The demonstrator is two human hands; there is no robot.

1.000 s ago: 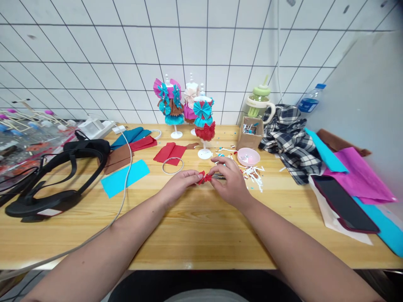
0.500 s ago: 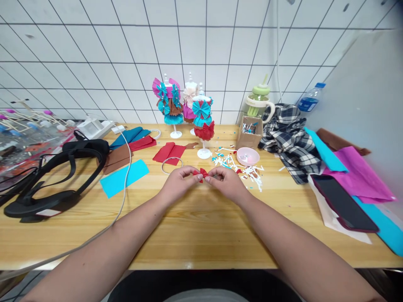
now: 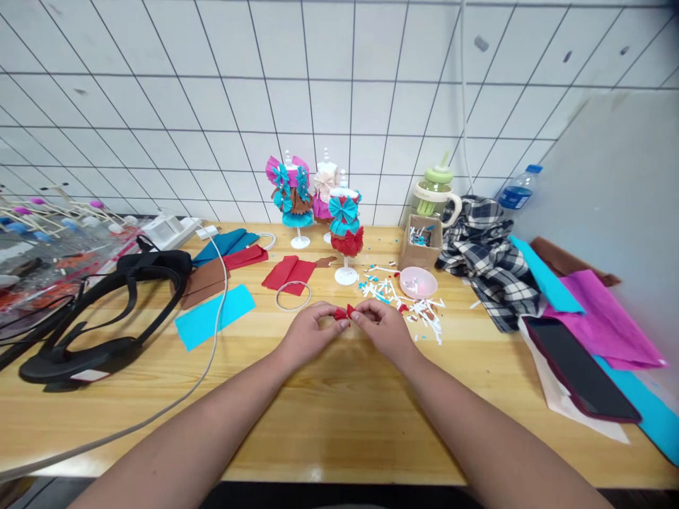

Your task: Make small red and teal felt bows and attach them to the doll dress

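Observation:
Between my two hands is a small red crepe paper piece (image 3: 341,314), pinched at the middle of the table. My left hand (image 3: 312,331) grips its left side with thumb and fingers. On the other side, my right hand (image 3: 382,327) pinches the right part, its fingertips nearly touching the left ones. Just beyond stands a small white mannequin (image 3: 346,276) dressed in blue and red paper ruffles. A thin ring (image 3: 293,296) and folded red paper (image 3: 288,274) lie left of my hands.
White paper scraps (image 3: 427,319) and a pink dish (image 3: 419,283) lie right of centre, before a cardboard box (image 3: 421,242). A black headset (image 3: 109,357) and a cable (image 3: 209,360) are at left. A phone (image 3: 583,367) rests at right on papers.
The camera view has tilted upward, so the scene sits lower. The red piece has shifted within my fingertips and shows a different shape; both hands still grip it.

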